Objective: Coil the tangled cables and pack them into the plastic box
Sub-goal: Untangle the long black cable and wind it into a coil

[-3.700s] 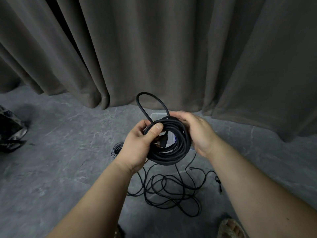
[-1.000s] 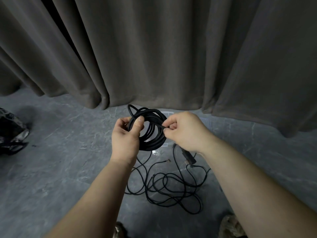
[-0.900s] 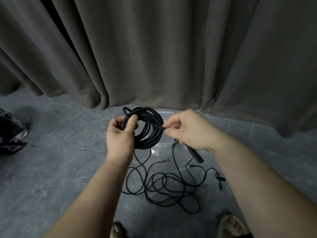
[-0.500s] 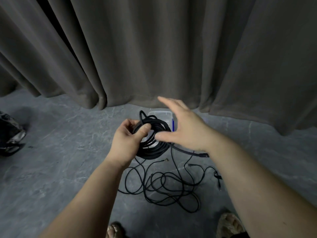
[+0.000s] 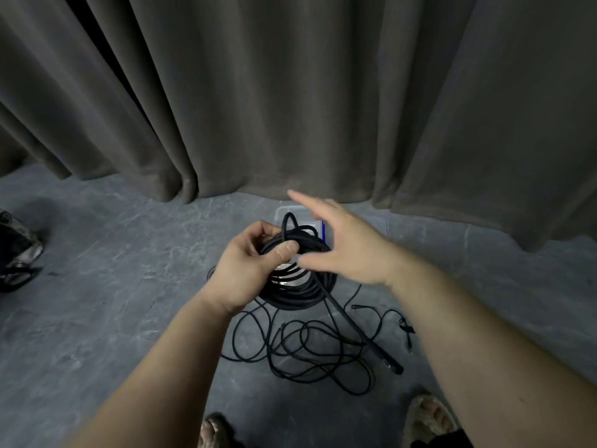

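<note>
My left hand (image 5: 247, 270) grips a thick black coiled cable (image 5: 300, 291) at its upper left, thumb pressed over the strands. The coil's loose tail (image 5: 355, 331) hangs down to the right and ends in a plug near the floor. My right hand (image 5: 347, 250) hovers over the coil's right side with fingers spread and straight, holding nothing. Behind the hands a clear plastic box (image 5: 378, 223) stands on the floor by the curtain, mostly hidden. A tangle of thin black cables (image 5: 310, 347) lies on the floor below the coil.
A heavy grey-brown curtain (image 5: 290, 92) closes off the back. The floor (image 5: 113, 286) is grey stone. A dark crumpled bag (image 5: 16, 253) sits at the far left edge. Two slippered feet (image 5: 428, 418) show at the bottom.
One second ago my right hand pinched the cable's end at the coil. It has let go and opened, and the tail with its plug now hangs down to the right.
</note>
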